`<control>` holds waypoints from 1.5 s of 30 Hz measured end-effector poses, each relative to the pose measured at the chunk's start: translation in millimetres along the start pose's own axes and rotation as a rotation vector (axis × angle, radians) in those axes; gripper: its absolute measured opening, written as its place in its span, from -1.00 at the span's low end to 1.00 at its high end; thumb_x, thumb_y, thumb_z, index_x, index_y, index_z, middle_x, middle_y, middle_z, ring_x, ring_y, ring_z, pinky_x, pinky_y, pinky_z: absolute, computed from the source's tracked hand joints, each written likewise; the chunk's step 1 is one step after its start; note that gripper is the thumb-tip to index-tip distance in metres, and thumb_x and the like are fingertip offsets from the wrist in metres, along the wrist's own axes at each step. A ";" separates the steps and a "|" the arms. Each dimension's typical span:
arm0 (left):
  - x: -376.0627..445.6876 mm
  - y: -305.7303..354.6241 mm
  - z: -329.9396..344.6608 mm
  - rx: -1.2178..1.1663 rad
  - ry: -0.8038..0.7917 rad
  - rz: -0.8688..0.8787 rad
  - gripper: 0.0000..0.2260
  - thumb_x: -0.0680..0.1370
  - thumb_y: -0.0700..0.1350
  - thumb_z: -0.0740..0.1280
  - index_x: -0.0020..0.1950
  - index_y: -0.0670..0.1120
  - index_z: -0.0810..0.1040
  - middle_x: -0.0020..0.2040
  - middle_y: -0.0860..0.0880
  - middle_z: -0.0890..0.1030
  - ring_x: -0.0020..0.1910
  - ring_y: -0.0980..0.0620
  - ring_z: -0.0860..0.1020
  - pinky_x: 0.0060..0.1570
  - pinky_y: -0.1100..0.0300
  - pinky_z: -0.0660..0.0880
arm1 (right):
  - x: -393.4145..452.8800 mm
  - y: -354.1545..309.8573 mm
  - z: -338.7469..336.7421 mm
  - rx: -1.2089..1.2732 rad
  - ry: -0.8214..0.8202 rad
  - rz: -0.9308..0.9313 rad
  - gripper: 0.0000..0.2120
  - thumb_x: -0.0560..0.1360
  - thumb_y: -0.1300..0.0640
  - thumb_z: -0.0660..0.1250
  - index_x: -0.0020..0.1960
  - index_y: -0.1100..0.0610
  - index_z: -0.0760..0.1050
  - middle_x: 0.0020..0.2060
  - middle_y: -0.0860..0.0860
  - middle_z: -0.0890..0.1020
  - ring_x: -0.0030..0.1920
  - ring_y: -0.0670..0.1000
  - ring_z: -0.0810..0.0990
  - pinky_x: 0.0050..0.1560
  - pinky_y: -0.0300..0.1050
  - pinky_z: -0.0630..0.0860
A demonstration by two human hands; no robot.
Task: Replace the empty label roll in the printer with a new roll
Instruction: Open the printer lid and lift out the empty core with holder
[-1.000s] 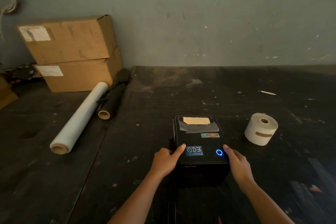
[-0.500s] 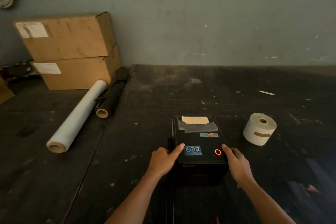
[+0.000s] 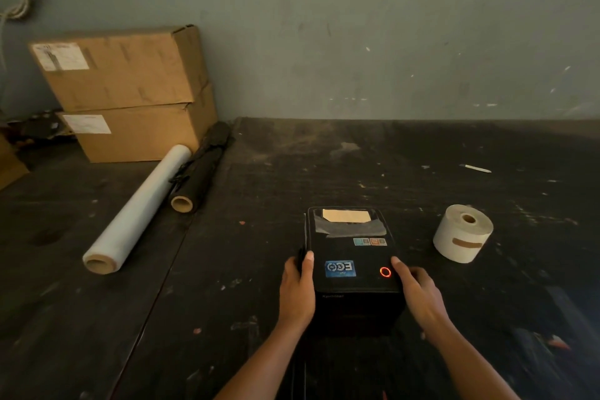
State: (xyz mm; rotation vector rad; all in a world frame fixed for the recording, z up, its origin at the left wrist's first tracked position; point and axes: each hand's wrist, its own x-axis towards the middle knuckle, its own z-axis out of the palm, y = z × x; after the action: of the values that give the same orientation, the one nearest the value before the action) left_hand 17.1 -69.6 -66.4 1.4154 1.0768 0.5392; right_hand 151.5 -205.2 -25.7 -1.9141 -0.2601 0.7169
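Observation:
A black label printer (image 3: 352, 253) stands near the front of the dark table, lid down, with a blue sticker and a red glowing ring on top. My left hand (image 3: 297, 292) grips its left side, thumb on the top edge. My right hand (image 3: 418, 294) holds the right side, thumb by the red ring. A new white label roll (image 3: 462, 234) sits on the table to the right of the printer, apart from both hands. The printer's inside is hidden.
Two stacked cardboard boxes (image 3: 130, 94) stand at the back left against the wall. A roll of clear film (image 3: 136, 211) and a black roll (image 3: 198, 172) lie in front of them. A small white stick (image 3: 475, 168) lies far right on the table (image 3: 324, 156).
The ring light on the printer went from blue to red. My left thumb slid from the top face toward the left edge. Both hands stay on the printer's sides.

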 end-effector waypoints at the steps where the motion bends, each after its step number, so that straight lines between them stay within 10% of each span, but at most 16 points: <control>1: -0.2 3.0 1.6 -0.035 -0.002 0.017 -0.47 0.57 0.27 0.07 0.44 0.02 0.27 0.36 -0.07 0.45 0.32 -0.05 0.44 0.33 -0.06 0.37 | 2.9 -1.2 -0.8 0.007 -0.002 0.006 -0.41 0.53 -0.17 0.18 0.41 0.18 0.27 0.22 0.22 0.49 -0.04 0.05 0.47 0.04 0.09 0.37; 8: 22.7 45.7 5.1 -0.126 0.073 0.095 -0.51 0.61 0.19 0.06 0.49 0.00 0.26 0.37 0.02 0.42 0.36 0.04 0.36 0.37 0.02 0.28 | 23.8 -32.7 -15.0 0.029 -0.118 -0.021 -0.24 0.48 -0.33 0.10 0.49 0.16 0.18 0.43 0.17 0.35 0.43 0.17 0.30 0.40 0.16 0.18; 14: 68.8 101.1 10.7 -0.285 0.119 -0.057 -0.41 0.43 0.36 0.17 0.31 0.04 0.48 0.27 -0.03 0.55 0.24 -0.05 0.51 0.32 -0.10 0.38 | 45.8 -64.5 -30.1 -0.180 -0.244 -0.252 -0.40 0.49 -0.22 0.21 0.42 0.07 0.31 0.26 0.04 0.52 0.23 0.03 0.48 0.26 0.01 0.40; 19: 101.0 150.6 10.4 -0.340 0.060 -0.170 -0.49 0.57 0.24 0.16 0.28 -0.12 0.49 0.11 -0.08 0.62 -0.06 -0.05 0.60 0.00 0.06 0.48 | 74.6 -102.1 -21.1 -0.290 -0.139 -0.399 -0.58 0.53 -0.22 0.13 0.13 0.09 0.49 -0.11 -0.01 0.62 -0.16 -0.12 0.58 -0.24 -0.26 0.43; 23: 111.4 155.2 10.5 -0.210 -0.045 -0.020 -0.41 0.39 0.39 0.28 0.23 0.01 0.54 0.12 -0.07 0.66 0.05 -0.03 0.64 0.12 -0.01 0.54 | 96.1 -118.8 -1.9 -0.107 -0.086 -0.436 -0.52 0.57 -0.17 0.09 0.37 0.06 0.35 0.06 -0.06 0.55 -0.10 -0.20 0.47 -0.19 -0.40 0.33; 29: 123.8 142.7 5.5 -0.096 -0.103 0.100 -0.65 0.50 0.27 0.25 0.16 0.11 0.56 0.08 0.04 0.67 0.08 0.08 0.62 0.18 0.04 0.49 | 121.5 -131.9 11.1 0.026 -0.042 -0.387 -0.50 0.59 -0.15 0.07 0.39 0.14 0.33 0.06 -0.03 0.48 -0.10 -0.17 0.42 0.10 -0.18 0.28; 32: 131.6 146.5 6.3 -0.070 -0.100 0.102 -0.68 0.50 0.30 0.23 0.09 0.15 0.55 0.08 0.04 0.67 0.10 0.07 0.61 0.23 0.00 0.46 | 136.0 -132.5 14.4 0.011 -0.034 -0.342 -0.40 0.55 -0.24 0.06 0.44 0.11 0.29 0.31 0.04 0.48 0.23 -0.01 0.45 0.22 -0.08 0.31; 38: 130.1 134.6 4.1 -0.132 -0.103 0.041 -0.43 0.45 0.41 0.15 0.28 0.09 0.54 0.22 0.05 0.62 0.27 0.06 0.51 0.40 -0.09 0.30 | 141.5 -114.4 2.5 0.083 -0.148 -0.273 -0.36 0.49 -0.36 0.01 0.43 -0.03 0.33 0.39 -0.01 0.44 0.40 0.02 0.36 0.33 0.00 0.25; 45: 96.1 68.6 -7.6 0.087 0.001 0.087 -0.44 0.51 0.28 0.21 0.44 0.03 0.37 0.37 0.07 0.45 0.36 0.11 0.38 0.34 0.12 0.33 | 108.7 -31.6 -4.6 -0.321 -0.180 -0.349 -0.42 0.51 -0.07 0.28 0.47 0.05 0.22 0.41 0.03 0.39 0.39 0.02 0.37 0.33 -0.01 0.37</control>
State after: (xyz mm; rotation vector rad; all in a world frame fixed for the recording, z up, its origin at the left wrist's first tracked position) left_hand 74.7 25.6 -26.3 1.5438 1.0536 0.5609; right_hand 245.3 -142.3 -35.9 -2.0295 -0.8437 0.6379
